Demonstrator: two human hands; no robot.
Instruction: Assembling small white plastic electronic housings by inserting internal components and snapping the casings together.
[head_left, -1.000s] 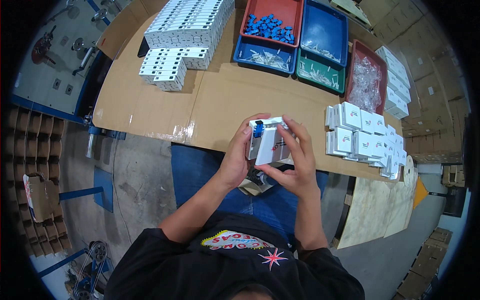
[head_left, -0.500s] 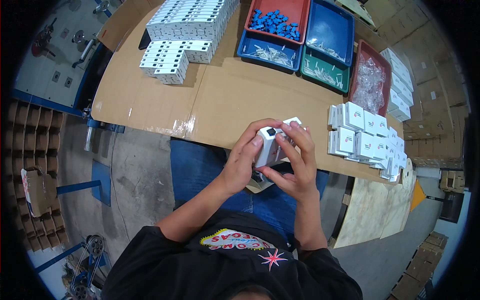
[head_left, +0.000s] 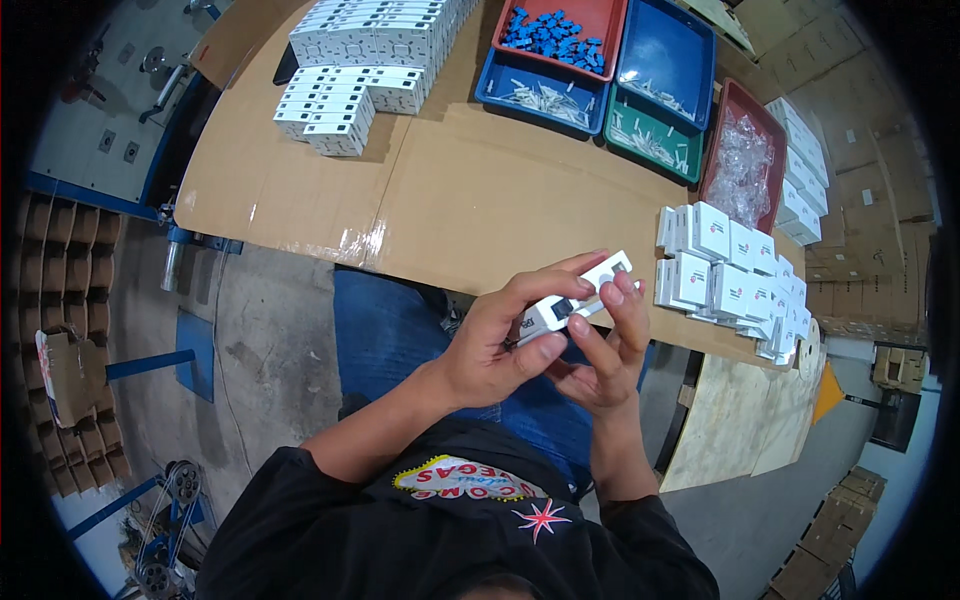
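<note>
Above my lap, at the table's near edge, I hold a small white plastic case with black square insets in its narrow face. My left hand is wrapped round its left end, thumb on the near side. The fingers of my right hand are curled against its right end and near side. The case lies tilted, its right end farther from me, and its underside is hidden by the fingers. Rows of similar white cases with dark squares stand stacked at the table's far left.
Farther back are a red tray of blue parts, blue trays and a green tray with pale small pieces. A dark red tray holds clear plastic pieces. White boxes are piled on the right of the cardboard-covered table.
The white case has turned in my hands, so its narrow face with the black insets now shows upward. Both hands have shifted slightly right and toward me.
</note>
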